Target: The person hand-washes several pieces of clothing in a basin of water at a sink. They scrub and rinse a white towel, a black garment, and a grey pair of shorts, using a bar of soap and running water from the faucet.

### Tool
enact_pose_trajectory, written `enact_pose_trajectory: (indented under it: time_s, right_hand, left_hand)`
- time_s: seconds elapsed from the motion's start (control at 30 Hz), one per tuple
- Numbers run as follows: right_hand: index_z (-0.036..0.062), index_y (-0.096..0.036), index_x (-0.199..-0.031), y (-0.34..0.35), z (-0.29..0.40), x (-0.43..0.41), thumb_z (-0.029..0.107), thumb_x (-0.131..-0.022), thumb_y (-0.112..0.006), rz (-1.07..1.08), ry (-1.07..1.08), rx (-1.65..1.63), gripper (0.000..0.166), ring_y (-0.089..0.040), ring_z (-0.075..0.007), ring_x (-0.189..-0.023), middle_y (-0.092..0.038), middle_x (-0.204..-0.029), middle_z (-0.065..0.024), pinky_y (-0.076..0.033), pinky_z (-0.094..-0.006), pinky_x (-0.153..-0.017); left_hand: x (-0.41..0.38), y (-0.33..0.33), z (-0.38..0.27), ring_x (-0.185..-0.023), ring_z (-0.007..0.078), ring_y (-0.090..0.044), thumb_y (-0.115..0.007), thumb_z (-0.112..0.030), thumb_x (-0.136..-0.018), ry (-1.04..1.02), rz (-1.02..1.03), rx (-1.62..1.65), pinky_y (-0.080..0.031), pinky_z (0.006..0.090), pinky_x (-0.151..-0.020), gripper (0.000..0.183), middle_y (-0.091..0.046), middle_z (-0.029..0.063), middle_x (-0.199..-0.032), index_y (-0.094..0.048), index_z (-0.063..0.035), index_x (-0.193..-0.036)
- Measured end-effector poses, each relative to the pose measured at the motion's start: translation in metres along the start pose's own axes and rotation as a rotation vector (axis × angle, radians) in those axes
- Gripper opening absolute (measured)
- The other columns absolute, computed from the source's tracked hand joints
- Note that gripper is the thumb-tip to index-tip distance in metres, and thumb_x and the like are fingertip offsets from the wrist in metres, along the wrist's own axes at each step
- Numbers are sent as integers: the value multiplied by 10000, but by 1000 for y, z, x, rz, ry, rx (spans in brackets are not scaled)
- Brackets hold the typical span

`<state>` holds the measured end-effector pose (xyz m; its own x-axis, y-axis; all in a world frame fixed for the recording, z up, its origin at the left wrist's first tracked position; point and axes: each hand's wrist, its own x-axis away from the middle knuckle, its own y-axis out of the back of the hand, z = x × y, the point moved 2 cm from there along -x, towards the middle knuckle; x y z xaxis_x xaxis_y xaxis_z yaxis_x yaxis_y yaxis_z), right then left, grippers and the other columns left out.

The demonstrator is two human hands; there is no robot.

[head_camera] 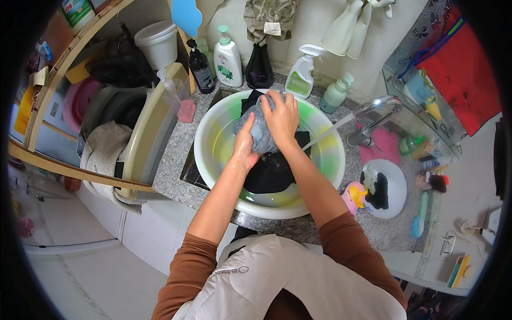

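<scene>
Both hands press a bunched, wet grey cloth (263,138) between them above a basin. My left hand (245,142) cups its left side, wet and shiny, with the thumb pointing up. Over its top and right side lies my right hand (282,118), fingers curled. A pale bluish piece, perhaps soap, shows by the left thumb; I cannot tell for sure. Below, black fabric (272,176) lies soaking in the basin (332,192), which is white with green and yellow patches. Water runs from the chrome faucet (374,124) into the basin's right side.
Along the wall stand a white pump bottle (228,60), a dark pump bottle (201,70), a spray bottle (301,74) and a green pump bottle (337,94). Right of the basin are a white plate (394,196) with dark cloth and a blue brush (419,220). A washing machine (148,132) stands left.
</scene>
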<state>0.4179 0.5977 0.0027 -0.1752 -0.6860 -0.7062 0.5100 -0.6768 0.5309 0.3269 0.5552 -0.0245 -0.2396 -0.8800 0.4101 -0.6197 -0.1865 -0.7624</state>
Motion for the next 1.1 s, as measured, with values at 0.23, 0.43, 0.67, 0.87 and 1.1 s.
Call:
enact_pose_trajectory:
  time_s: [0.23, 0.43, 0.67, 0.87, 1.1]
  right_hand:
    - [205, -651, -885, 20, 41, 46, 273, -699, -669, 137, 229, -185, 199, -504, -292, -786, -484, -867, -100, -456, -385, -612]
    - [158, -625, -936, -12, -24, 13, 341, -814, -585, 188, -232, -192, 224, -576, -342, -846, -581, -880, -120, -466, -431, -673]
    - [34, -604, -1101, 26, -55, 75, 255, -845, -603, 782, -33, -530, 339, -581, -289, -979, -625, -1004, -160, -448, -341, -858]
    - [76, -361, -1333, 13, 28, 82, 319, -891, -557, 440, -810, -1160, 541, -435, -210, -1176, -432, -1300, -136, -373, -374, -944]
    - [190, -541, -1048, -14, -61, 86, 210, -777, -634, 666, -1376, -1346, 288, -587, -184, -816, -588, -874, -27, -475, -418, -729]
  left_hand:
    - [-15, 31, -9, -888, 237, -600, -468, -433, -890, 21, 16, 118, -477, 398, -825, 395, -617, 95, -972, -568, -77, -1031]
    - [26, 5, -17, -893, 224, -610, -534, -321, -876, -73, -33, -91, -482, 378, -823, 326, -631, 86, -991, -579, -51, -1052]
    - [37, 26, -48, -836, 226, -623, -557, -299, -878, -96, -24, -50, -499, 369, -789, 293, -643, 91, -933, -592, -40, -1012]
    - [45, 18, -11, -1007, 192, -557, -568, -356, -888, -169, -143, -296, -435, 329, -871, 490, -574, 112, -1116, -522, 54, -1152]
    - [67, 62, -22, -882, 246, -620, -563, -397, -880, -109, -166, -812, -465, 351, -795, 505, -641, 182, -982, -598, 87, -1019]
